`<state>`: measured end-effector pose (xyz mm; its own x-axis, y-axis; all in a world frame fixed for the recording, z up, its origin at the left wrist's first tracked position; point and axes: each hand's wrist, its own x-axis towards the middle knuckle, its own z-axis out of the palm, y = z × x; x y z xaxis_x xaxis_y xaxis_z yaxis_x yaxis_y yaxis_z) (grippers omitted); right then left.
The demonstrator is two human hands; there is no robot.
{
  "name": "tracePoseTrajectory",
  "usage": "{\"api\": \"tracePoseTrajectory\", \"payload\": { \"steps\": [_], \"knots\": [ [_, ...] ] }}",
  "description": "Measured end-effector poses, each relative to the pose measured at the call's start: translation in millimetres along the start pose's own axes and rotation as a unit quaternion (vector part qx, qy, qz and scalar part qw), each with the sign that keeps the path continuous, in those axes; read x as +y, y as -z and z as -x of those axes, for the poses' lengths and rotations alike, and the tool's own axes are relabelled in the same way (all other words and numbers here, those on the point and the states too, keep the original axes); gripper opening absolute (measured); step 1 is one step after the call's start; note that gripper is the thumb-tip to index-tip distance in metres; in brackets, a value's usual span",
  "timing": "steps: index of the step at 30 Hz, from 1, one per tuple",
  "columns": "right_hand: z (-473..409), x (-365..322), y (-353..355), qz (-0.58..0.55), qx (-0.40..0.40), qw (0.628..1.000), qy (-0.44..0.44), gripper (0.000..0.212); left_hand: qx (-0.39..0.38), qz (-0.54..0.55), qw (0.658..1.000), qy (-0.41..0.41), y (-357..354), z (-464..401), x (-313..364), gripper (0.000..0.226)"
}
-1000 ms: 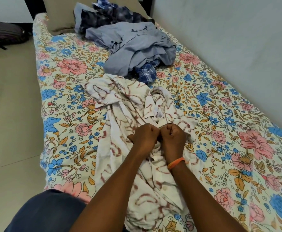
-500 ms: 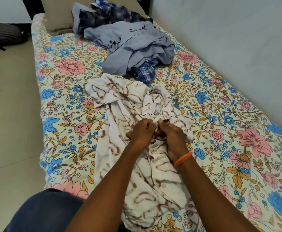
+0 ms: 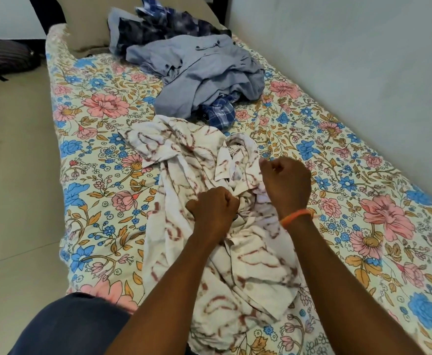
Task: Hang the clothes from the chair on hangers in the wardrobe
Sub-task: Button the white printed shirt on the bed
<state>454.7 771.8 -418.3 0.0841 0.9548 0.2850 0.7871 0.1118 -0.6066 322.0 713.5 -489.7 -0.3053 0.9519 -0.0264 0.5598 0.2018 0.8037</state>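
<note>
The white shirt with maroon print (image 3: 204, 201) lies crumpled on the floral bedsheet (image 3: 94, 139), in the near half of the bed, collar end toward the far side. No hanger and no wardrobe are in view, so hanging appears some way off; the step in hand looks like preparing the shirt front, probably working the placket or a button near the collar.

To do this well, judged from the layout: keep the gripped fabric taut between the two hands, work along the placket in one direction, and lay the collar open and flat before lifting. Avoid dragging the shirt toward the other garments.

The left hand (image 3: 213, 206) is clenched around a fold of the shirt at its middle, knuckles up, resting on the cloth. The right hand (image 3: 285, 185) is raised slightly above and beyond it, fingers curled into a fist; whether it pinches fabric or holds nothing cannot be told, since the fingertips face away. An orange wristband (image 3: 295, 216) sits on the right wrist. Both forearms extend forward from the lower edge of the view.

Farther up the bed, just beyond the white shirt, lies a grey-blue shirt (image 3: 204, 73) heaped over a blue checked shirt (image 3: 220, 111), with a dark garment (image 3: 163, 29) behind them.
</note>
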Motion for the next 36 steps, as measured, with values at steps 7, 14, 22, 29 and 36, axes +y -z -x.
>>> {"api": "tracePoseTrajectory", "payload": {
  "steps": [7,14,22,29,36],
  "knots": [
    [-73.8,17.8,-55.1,0.057,-0.195,0.978,-0.049,0.025,0.032,0.043,0.998,-0.011,7.0,3.3,0.2,0.036],
    [-66.4,-19.0,13.3,-0.149,0.005,0.974,0.172,0.019,0.156,0.012,0.988,-0.011,51.5,-20.8,23.4,0.035],
    [-52.5,-45.8,89.5,-0.450,-0.013,0.887,0.104,0.020,0.207,0.060,0.973,0.086,89.5,-34.3,87.7,0.039],
    [-68.6,0.7,92.6,-0.020,0.077,0.987,0.136,0.017,0.242,-0.272,0.926,-0.095,155.0,-41.9,120.3,0.029],
    [-40.5,17.2,73.3,-0.206,-0.076,0.970,-0.101,0.031,0.056,-0.075,0.995,-0.034,122.1,-23.1,124.3,0.027]
  ]
}}
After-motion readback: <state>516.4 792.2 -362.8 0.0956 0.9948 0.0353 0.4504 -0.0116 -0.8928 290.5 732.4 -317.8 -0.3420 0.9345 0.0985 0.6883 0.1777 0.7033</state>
